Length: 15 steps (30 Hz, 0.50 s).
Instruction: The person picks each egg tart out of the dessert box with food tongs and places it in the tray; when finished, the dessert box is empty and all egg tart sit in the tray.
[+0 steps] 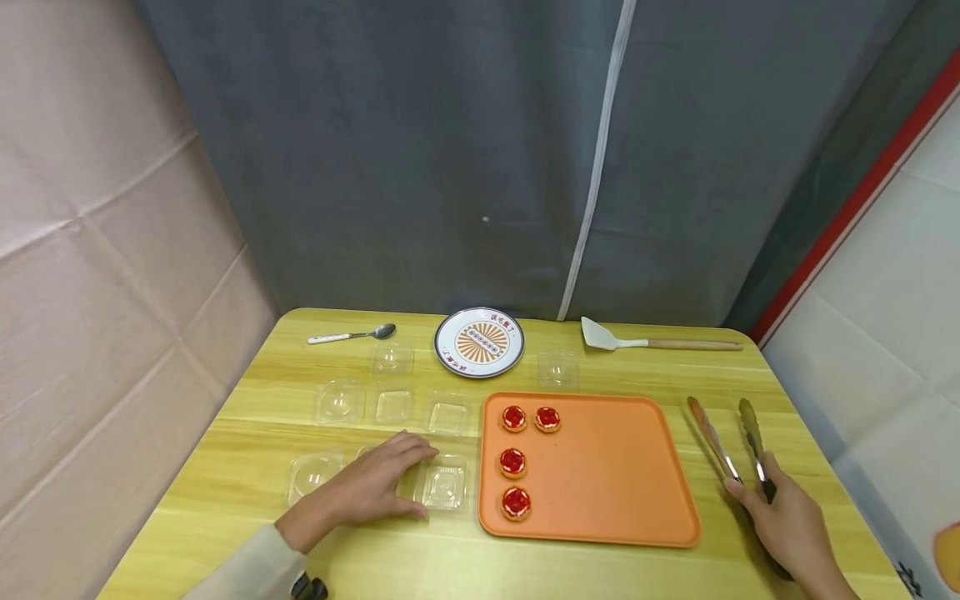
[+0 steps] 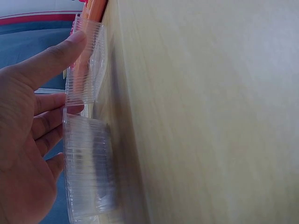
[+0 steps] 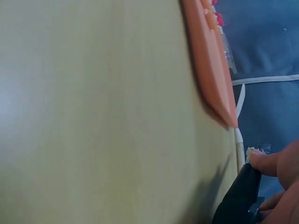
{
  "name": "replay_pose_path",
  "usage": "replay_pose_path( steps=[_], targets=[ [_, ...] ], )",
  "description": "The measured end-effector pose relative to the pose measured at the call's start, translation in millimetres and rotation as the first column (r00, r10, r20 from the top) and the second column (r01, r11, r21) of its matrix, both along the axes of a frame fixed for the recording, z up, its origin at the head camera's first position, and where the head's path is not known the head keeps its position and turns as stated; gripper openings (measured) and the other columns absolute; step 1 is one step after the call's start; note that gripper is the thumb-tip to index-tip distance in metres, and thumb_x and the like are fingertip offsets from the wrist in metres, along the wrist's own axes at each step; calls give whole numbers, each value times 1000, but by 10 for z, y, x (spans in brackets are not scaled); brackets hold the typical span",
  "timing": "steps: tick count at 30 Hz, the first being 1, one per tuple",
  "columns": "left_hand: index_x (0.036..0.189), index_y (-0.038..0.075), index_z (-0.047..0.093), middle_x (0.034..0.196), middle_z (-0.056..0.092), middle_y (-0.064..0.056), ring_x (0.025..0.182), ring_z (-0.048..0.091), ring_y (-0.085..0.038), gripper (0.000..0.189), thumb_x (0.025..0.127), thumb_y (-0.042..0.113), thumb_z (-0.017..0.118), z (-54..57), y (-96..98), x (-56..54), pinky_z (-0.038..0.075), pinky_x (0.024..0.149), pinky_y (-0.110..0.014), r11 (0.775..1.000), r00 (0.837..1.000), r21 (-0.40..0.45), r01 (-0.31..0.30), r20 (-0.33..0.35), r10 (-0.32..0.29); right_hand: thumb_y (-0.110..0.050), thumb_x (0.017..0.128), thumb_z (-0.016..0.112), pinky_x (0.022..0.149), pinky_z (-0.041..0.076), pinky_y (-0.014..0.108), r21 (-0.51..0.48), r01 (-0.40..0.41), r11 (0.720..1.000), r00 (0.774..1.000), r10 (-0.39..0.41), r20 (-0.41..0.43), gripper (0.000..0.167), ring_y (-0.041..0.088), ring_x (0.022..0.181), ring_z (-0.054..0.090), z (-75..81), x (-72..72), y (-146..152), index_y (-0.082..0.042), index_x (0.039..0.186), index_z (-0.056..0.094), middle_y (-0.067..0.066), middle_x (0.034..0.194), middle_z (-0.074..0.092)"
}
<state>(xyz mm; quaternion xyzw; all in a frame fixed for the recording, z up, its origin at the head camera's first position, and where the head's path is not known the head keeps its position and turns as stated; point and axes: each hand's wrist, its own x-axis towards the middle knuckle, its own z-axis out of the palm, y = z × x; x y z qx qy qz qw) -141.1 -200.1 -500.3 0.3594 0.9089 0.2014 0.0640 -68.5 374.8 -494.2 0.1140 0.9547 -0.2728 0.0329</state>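
Note:
Over the front left of the table, my left hand (image 1: 371, 483) reaches toward a small clear plastic box (image 1: 445, 485), thumb and fingers spread at its left side. In the left wrist view, the thumb overlaps the ribbed wall of the clear box (image 2: 86, 88); whether it touches is hard to tell. My right hand (image 1: 795, 521) grips tongs (image 1: 718, 443) with dark handles, their two arms spread apart over the table's right side. Between the hands, an orange tray (image 1: 600, 475) bears several small red-topped tarts (image 1: 516, 503) along its left part.
More clear plastic boxes and lids (image 1: 341, 402) lie on the left. Along the back are a spoon (image 1: 352, 335), a patterned plate (image 1: 480, 342) and a white spatula (image 1: 660, 343) with a wooden handle. A grey curtain (image 1: 420, 167) hangs behind the table (image 1: 405, 567).

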Motion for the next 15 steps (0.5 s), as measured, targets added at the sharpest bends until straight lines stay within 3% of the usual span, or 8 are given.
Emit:
replay_pose_path(
  steps=[2, 4, 7, 10, 15],
  targets=[
    [145, 15, 57, 147, 54, -1, 137, 49, -22, 83, 79, 59, 82, 0, 0, 5, 45, 114, -49, 1000, 1000, 0, 0, -1, 0, -51, 105, 53, 80, 53, 62, 11, 2, 1000, 1000, -2, 17, 96, 63, 109, 54, -30, 13, 27, 18, 154, 6, 51, 128, 49],
    [145, 15, 57, 148, 54, -1, 137, 49, -22, 83, 79, 59, 82, 3, 0, 9, 44, 114, -49, 1000, 1000, -2, -1, -1, 1, -51, 105, 54, 89, 46, 73, 21, -2, 1000, 1000, 1, 16, 97, 69, 125, 38, -60, 26, 46, 19, 153, 8, 52, 141, 31],
    [145, 14, 57, 148, 54, -2, 138, 49, -22, 83, 79, 57, 82, 13, 2, 11, 44, 115, -49, 1000, 1000, -1, -2, 4, 2, -47, 103, 60, 78, 52, 66, 31, 1, 1000, 999, 0, -33, 83, 66, 108, 54, -116, 41, 61, 16, 149, 33, 50, 119, 54],
    [145, 13, 57, 148, 54, -3, 138, 49, -23, 84, 79, 56, 83, 27, 6, 11, 44, 115, -50, 1000, 1000, -2, -1, 7, 1, -46, 103, 61, 76, 51, 65, 51, 9, 999, 998, -6, -65, 80, 67, 101, 55, -159, 43, 62, 18, 145, 37, 50, 112, 57],
    [146, 14, 56, 149, 54, -3, 139, 48, -25, 84, 79, 56, 83, 30, 1, 18, 43, 115, -51, 1000, 1000, -13, -6, 9, 6, -47, 104, 58, 95, 38, 74, 57, 14, 998, 1000, -12, -27, 96, 74, 119, 38, -192, 20, 69, 26, 149, 14, 54, 136, 34]
  ],
)
